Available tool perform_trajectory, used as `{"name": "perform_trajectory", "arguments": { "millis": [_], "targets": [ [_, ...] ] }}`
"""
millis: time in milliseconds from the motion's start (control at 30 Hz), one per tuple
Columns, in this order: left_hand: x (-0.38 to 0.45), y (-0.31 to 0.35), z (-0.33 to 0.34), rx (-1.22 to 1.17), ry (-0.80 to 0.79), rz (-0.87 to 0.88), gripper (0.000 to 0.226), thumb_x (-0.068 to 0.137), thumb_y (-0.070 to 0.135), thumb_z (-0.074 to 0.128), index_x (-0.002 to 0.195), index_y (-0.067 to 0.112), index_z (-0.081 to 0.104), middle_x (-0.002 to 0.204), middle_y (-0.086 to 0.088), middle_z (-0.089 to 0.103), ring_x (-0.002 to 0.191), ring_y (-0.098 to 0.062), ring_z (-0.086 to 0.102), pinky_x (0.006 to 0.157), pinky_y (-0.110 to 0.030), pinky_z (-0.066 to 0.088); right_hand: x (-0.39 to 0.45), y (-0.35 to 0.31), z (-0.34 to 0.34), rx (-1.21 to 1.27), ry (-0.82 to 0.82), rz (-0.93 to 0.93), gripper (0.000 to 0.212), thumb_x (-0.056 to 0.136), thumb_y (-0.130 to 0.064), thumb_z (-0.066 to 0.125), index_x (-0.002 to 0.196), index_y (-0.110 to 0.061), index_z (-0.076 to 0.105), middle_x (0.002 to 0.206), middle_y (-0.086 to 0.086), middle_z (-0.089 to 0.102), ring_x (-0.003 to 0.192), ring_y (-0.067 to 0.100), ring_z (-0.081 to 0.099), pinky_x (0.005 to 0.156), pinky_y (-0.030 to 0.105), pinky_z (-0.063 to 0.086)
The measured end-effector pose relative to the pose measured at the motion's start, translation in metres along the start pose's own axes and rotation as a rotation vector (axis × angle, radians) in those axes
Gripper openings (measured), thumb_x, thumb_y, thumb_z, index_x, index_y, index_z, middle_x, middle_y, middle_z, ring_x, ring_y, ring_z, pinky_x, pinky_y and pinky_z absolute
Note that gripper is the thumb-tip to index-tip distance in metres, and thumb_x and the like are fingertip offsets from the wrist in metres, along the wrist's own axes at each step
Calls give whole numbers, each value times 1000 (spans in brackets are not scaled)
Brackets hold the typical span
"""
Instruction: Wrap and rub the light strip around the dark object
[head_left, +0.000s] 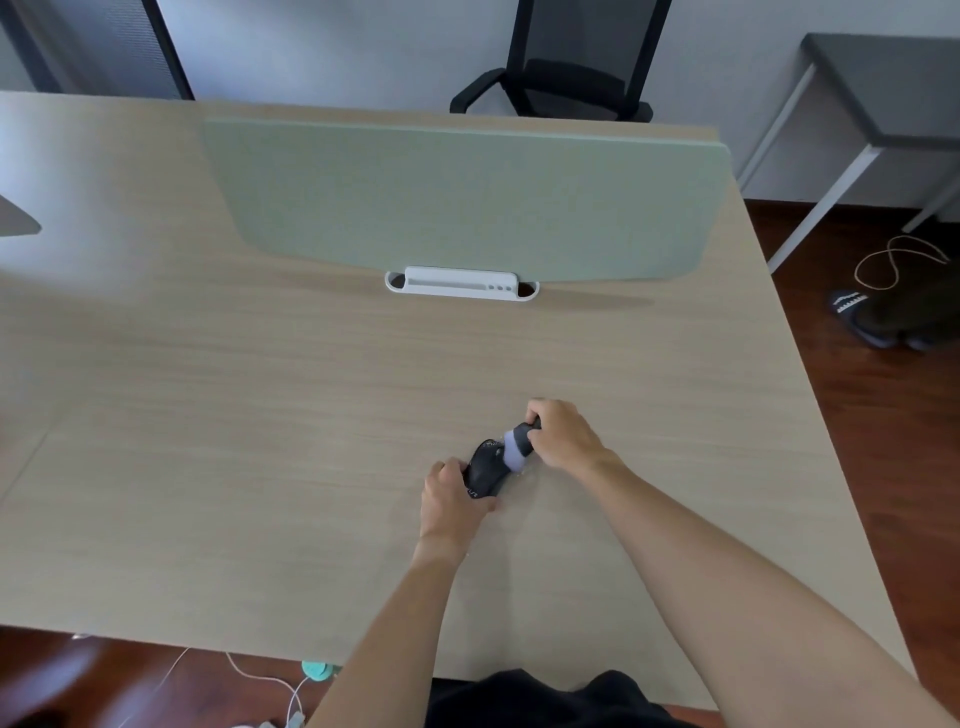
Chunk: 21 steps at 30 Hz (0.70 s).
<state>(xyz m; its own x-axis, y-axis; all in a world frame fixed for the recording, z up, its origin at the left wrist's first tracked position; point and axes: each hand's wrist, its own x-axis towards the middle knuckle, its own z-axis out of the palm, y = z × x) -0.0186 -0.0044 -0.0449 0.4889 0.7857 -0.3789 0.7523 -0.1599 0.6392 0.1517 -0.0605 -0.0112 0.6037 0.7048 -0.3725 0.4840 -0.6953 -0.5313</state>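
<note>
The pale wood desk (260, 415), with a green divider panel (467, 202) standing across its far half, carries only one small item near its front right: a dark sock (485, 470) with a grey band, bunched into a partly rolled bundle. The left hand (449, 499) grips the dark rolled end with curled fingers, and the right hand (561, 434) pinches the grey-banded end. As I judge it, the rolling is well along but unfinished, since one end is loose.

gripped a dark rolled sock (493, 462) with left hand (451, 496) and right hand (562, 434) above the desk (260, 415).
</note>
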Motion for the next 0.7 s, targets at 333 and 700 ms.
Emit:
{"name": "perform_trajectory", "arguments": {
  "millis": [333,700],
  "targets": [
    [5,14,-4,142,-16,-89,63,54,44,89,95,10,56,98,-4,60,91,-28,62,72,-40,53,8,-12,8,114,-81,-65,18,82,1,50,86,-8,65,87,6,62,84,28,57,69,31,46],
    [10,30,0,203,18,-10,69,66,63,71,103,10,48,105,-7,58,103,-30,58,80,-39,51,8,-16,1,278,65,-29,12,81,-3,51,82,-13,58,85,5,62,81,25,56,67,32,48]
  ]
}}
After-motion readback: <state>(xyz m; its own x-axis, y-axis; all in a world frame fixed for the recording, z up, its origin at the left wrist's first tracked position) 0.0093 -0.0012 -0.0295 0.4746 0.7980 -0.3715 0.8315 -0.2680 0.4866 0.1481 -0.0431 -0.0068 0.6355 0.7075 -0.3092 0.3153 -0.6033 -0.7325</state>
